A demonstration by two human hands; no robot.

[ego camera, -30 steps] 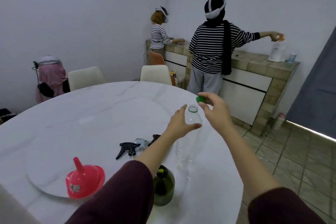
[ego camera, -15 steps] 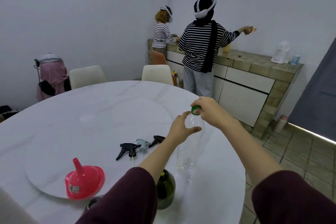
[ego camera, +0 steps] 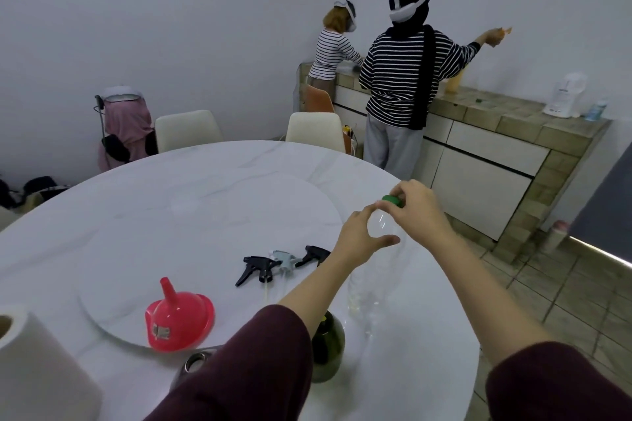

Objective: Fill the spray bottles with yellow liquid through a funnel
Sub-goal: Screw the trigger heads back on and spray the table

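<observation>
Capping the clear bottle at the table edge

I am gripping the bottle (ego camera: 374, 287) neck with my left hand (ego camera: 359, 241), while my right hand (ego camera: 415, 207) is pinching the green cap (ego camera: 392, 200) on its mouth.

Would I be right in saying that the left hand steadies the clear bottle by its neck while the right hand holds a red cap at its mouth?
Not quite: the cap is green, not red, as the head view shows. The rest holds: the left hand grips the clear bottle by its neck while the right hand holds the cap at its mouth.
</observation>
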